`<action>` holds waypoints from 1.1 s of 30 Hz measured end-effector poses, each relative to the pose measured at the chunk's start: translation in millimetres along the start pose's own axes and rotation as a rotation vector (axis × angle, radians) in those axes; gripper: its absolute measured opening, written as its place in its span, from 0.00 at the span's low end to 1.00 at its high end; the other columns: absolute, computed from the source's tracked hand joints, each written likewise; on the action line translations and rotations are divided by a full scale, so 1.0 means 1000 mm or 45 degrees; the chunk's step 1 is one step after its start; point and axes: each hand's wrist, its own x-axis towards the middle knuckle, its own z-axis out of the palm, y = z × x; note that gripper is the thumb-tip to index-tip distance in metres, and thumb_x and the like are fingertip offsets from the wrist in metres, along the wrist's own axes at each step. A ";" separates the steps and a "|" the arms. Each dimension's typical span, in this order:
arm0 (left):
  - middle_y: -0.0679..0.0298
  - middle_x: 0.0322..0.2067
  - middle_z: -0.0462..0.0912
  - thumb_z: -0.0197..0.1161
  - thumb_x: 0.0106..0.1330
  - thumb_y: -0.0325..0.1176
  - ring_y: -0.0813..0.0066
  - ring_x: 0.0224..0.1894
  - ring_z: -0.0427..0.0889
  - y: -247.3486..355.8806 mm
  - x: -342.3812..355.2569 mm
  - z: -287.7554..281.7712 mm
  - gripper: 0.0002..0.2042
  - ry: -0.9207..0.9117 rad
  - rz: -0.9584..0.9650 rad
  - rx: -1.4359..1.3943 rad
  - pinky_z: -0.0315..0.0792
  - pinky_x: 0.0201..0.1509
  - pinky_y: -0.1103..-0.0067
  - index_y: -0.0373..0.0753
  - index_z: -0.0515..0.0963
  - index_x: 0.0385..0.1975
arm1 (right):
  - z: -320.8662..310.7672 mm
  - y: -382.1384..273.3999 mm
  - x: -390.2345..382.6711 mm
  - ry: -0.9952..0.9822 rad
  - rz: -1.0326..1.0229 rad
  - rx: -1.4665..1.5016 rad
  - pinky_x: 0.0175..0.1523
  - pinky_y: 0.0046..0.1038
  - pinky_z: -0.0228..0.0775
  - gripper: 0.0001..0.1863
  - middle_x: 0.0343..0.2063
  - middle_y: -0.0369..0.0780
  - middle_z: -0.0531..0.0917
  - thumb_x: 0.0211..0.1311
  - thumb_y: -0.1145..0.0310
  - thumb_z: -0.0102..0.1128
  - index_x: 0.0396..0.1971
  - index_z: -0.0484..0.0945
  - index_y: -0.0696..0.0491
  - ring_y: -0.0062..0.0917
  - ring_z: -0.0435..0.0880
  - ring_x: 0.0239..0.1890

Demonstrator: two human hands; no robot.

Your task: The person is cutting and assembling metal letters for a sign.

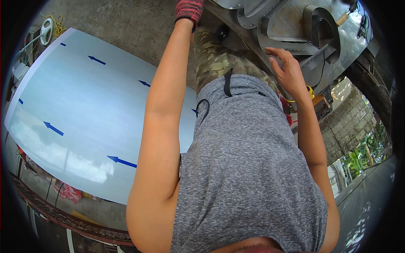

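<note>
My left arm reaches far forward, and my left hand (189,10), in a red and black knit glove, is cut off by the top edge, so its fingers are out of sight. On the other side my bare right hand (288,71) has its fingers apart and loosely bent, holding nothing. It is beside the near edge of a bent sheet-metal form (333,30) with curved upright walls; whether it touches cannot be told. More curved metal strips (249,19) stand to the left of that form. A wooden-handled tool (342,19) and a thin black cord (323,69) lie by them.
A large pale blue glossy sheet (93,109) with blue arrows covers the left side. Behind it are a white wheel-shaped part (46,31) and a yellow cord (58,26). Concrete floor (126,25) shows ahead. A block wall (350,120) stands at right.
</note>
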 end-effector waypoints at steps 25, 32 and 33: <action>0.66 0.38 0.87 0.60 0.58 0.38 0.62 0.44 0.86 0.057 0.024 -0.024 0.08 -0.363 1.448 1.477 0.75 0.52 0.62 0.50 0.85 0.31 | 0.016 0.017 0.007 -0.017 0.073 -0.011 0.57 0.35 0.71 0.15 0.46 0.44 0.85 0.68 0.71 0.59 0.53 0.81 0.54 0.42 0.81 0.51; 0.68 0.38 0.85 0.62 0.56 0.38 0.64 0.46 0.84 0.060 0.017 -0.027 0.07 -0.266 1.454 1.509 0.72 0.53 0.62 0.52 0.84 0.33 | 0.009 0.006 0.018 -0.109 0.106 -0.010 0.62 0.33 0.69 0.17 0.48 0.45 0.85 0.69 0.73 0.57 0.55 0.80 0.55 0.39 0.82 0.55; 0.68 0.38 0.85 0.62 0.56 0.38 0.64 0.46 0.84 0.061 0.016 -0.029 0.07 -0.266 1.453 1.514 0.72 0.53 0.62 0.52 0.84 0.33 | 0.009 0.006 0.019 -0.110 0.103 -0.007 0.62 0.33 0.69 0.17 0.48 0.45 0.85 0.69 0.73 0.57 0.55 0.80 0.55 0.39 0.82 0.55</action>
